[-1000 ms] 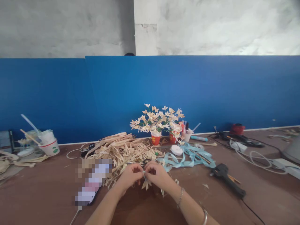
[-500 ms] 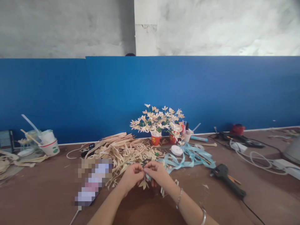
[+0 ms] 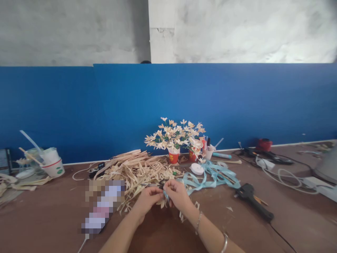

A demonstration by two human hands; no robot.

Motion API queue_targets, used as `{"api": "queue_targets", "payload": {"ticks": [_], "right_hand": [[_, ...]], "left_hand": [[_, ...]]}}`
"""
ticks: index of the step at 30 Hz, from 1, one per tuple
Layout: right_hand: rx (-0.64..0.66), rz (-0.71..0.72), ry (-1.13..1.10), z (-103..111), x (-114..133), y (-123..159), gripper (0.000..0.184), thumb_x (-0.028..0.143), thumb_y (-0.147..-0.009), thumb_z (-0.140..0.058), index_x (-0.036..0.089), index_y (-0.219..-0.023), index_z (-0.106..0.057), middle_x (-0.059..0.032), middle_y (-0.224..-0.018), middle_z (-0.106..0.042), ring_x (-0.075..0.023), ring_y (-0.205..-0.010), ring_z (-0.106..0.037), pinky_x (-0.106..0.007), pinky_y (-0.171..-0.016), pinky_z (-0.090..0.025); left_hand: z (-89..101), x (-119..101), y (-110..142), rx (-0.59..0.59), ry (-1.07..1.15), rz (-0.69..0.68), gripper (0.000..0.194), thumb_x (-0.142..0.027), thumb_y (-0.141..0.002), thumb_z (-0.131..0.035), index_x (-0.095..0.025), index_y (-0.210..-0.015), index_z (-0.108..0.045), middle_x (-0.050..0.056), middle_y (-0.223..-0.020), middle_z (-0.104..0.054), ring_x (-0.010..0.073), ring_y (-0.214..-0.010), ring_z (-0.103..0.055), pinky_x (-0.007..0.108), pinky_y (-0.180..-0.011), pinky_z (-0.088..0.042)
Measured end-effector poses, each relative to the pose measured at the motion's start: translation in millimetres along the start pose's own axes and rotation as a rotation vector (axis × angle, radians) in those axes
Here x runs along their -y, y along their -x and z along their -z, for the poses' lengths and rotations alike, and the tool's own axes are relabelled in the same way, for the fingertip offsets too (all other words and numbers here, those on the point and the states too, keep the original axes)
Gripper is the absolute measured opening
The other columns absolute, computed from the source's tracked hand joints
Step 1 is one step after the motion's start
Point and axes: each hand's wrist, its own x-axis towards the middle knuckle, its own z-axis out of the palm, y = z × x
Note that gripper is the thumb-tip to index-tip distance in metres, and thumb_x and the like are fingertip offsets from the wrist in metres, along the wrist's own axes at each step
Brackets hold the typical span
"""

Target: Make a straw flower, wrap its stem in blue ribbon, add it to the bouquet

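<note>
My left hand (image 3: 147, 204) is closed in a pinch at the table's front middle, beside a small pale flower (image 3: 163, 203) made of dry husk-like strips. The fingers partly cover it. Touching or almost touching that hand, my right hand (image 3: 179, 197) pinches a short piece of light blue ribbon (image 3: 166, 195) by the flower. How ribbon and flower join is hidden by the fingers. Just behind my fingertips lies a pair of dark-handled scissors (image 3: 159, 183), partly covered. A heap of dry husk strips (image 3: 139, 168) spreads behind my left hand.
Loose blue ribbon (image 3: 218, 178) and a white round roll (image 3: 197, 169) lie behind my right hand. A black glue gun (image 3: 254, 202) rests at right, its cord trailing forward. Red cups (image 3: 173, 157) of pale flowers stand before the blue partition (image 3: 118, 105). A blurred-out phone-like object (image 3: 102, 207) lies left.
My hands stay together; the right fingers have risen slightly, and the blue ribbon shows more between them. The flower now sits higher, more covered by my fingers. The whole view has shifted a little.
</note>
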Motion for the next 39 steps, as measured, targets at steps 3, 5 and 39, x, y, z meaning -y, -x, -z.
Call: {"api": "queue_targets", "payload": {"ticks": [3, 5, 39], "right_hand": [[-0.001, 0.001, -0.007, 1, -1, -1, 0.023, 0.039, -0.072, -0.051, 0.017, -0.069, -0.048, 0.0081, -0.045, -0.048, -0.0041, -0.027, -0.041, -0.013, -0.026, -0.027], [0.007, -0.002, -0.005, 3, -1, -3, 0.024, 0.04, -0.072, -0.051, 0.016, -0.072, -0.05, 0.0075, -0.046, -0.05, -0.0046, -0.028, -0.042, -0.014, -0.027, -0.028], [-0.026, 0.005, 0.221, 4, 2, 0, 0.022, 0.037, -0.071, -0.05, 0.016, -0.065, -0.05, 0.0071, -0.045, -0.047, -0.0049, -0.029, -0.041, -0.015, -0.029, -0.03]], "left_hand": [[-1.3, 3, -2, -0.002, 0.043, -0.008, 0.023, -0.034, -0.059, -0.067, -0.013, -0.064, -0.06, -0.002, -0.056, -0.059, 0.0084, -0.051, -0.047, 0.021, -0.054, -0.033], [-1.9, 4, -3, -0.021, 0.039, -0.014, 0.024, -0.036, -0.06, -0.065, -0.014, -0.064, -0.058, -0.001, -0.057, -0.06, 0.0094, -0.051, -0.049, 0.022, -0.053, -0.034], [-1.9, 13, -6, -0.271, -0.52, -0.305, 0.022, -0.027, -0.072, -0.05, -0.015, -0.07, -0.067, 0.002, -0.063, -0.066, 0.0151, -0.061, -0.057, 0.023, -0.062, -0.042]]}}
